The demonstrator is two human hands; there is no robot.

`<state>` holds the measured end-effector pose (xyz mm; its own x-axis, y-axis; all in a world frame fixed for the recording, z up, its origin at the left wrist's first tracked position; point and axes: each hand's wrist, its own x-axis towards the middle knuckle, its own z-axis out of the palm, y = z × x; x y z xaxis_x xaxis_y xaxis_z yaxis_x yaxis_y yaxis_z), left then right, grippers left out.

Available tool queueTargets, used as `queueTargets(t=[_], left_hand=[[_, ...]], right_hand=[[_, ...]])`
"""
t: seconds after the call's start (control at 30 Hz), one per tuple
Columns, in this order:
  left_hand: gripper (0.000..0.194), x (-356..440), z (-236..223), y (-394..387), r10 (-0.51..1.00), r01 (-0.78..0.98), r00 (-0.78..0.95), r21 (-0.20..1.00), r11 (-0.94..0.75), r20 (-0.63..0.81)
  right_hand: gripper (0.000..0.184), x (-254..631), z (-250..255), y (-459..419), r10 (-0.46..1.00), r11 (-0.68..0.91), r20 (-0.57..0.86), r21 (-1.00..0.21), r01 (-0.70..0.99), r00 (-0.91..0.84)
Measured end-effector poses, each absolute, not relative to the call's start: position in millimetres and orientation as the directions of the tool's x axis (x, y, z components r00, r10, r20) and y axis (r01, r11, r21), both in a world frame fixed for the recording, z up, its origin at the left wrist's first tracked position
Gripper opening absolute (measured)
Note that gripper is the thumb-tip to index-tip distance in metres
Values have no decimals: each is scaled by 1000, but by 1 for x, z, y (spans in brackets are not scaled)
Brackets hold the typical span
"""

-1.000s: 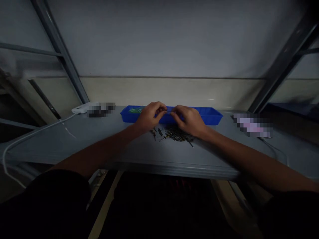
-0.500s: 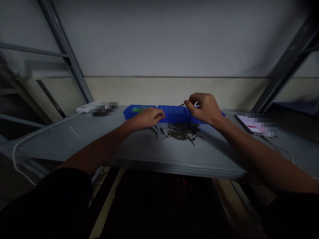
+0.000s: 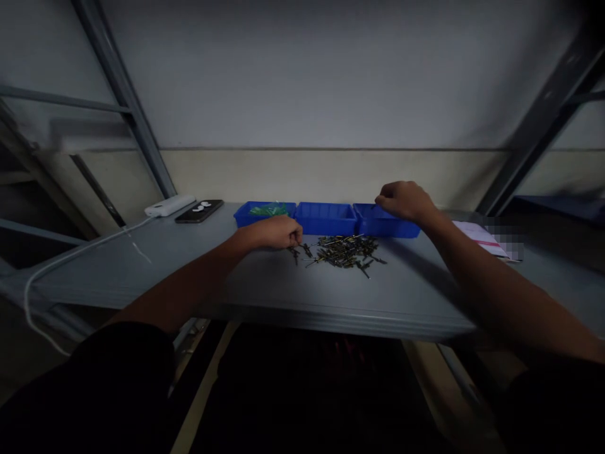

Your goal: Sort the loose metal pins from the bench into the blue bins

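A pile of several small dark and brass-coloured parts (image 3: 343,249) lies on the grey table (image 3: 189,271). Behind it stand three blue bins in a row: the left bin (image 3: 265,213) holds something green, the middle bin (image 3: 326,218) and the right bin (image 3: 385,222) look dark inside. My left hand (image 3: 276,231) rests on the table at the pile's left edge with its fingers curled; what they hold, if anything, is hidden. Over the right bin's top edge is my right hand (image 3: 404,199), fingers bent downward and pinched together.
A white power bank (image 3: 169,205) with a white cable (image 3: 70,255) and a dark phone (image 3: 199,211) lie at the back left. A lit phone or paper (image 3: 479,236) lies at the right. Metal rack posts (image 3: 123,94) stand on both sides.
My right hand left the pile, rose with a small part pinched, and moved right to the right bin. My left hand sank to the table at the pile's left edge.
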<state>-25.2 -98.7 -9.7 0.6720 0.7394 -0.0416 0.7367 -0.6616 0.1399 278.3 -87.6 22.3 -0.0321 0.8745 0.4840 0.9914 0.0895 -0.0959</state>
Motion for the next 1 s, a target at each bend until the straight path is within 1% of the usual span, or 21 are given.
queueTargets(t=[0.07,0.17,0.27,0.37,0.43,0.53,0.63,0.7,0.77,0.83,1.0], left_hand=[[18,-24,-7,-103,747,747,663,118,-654,-56],[15,-22,-3,-109,748,745,664,102,-659,-20],[17,-20,0,-113,736,725,673,134,-676,70],[19,-15,0,-117,694,668,687,188,-720,217],[20,-11,0,-120,656,601,691,264,-755,303],[17,-4,-2,-124,607,439,688,438,-784,397],[14,2,-1,-129,596,263,658,601,-755,460],[14,4,-1,-131,609,207,633,653,-728,478],[14,5,0,-132,620,203,609,658,-725,495],[15,4,1,-133,625,247,579,618,-746,523],[18,1,0,-133,588,419,549,413,-808,594]], right_hand=[[31,278,21,-86,885,80,465,-80,994,-34],[30,275,20,-88,875,121,478,-66,991,-75],[30,264,21,-98,836,208,526,-39,977,-157],[29,242,21,-117,789,379,527,-13,925,-316],[28,225,19,-132,753,502,508,-34,864,-417],[24,205,15,-152,677,640,507,-47,767,-533],[16,198,12,-161,612,704,532,-31,709,-585],[14,197,12,-163,587,716,559,-22,697,-586],[17,198,12,-164,571,717,589,-19,697,-571],[22,198,12,-164,573,705,608,-22,709,-550],[30,198,12,-162,610,654,600,-13,757,-517]])
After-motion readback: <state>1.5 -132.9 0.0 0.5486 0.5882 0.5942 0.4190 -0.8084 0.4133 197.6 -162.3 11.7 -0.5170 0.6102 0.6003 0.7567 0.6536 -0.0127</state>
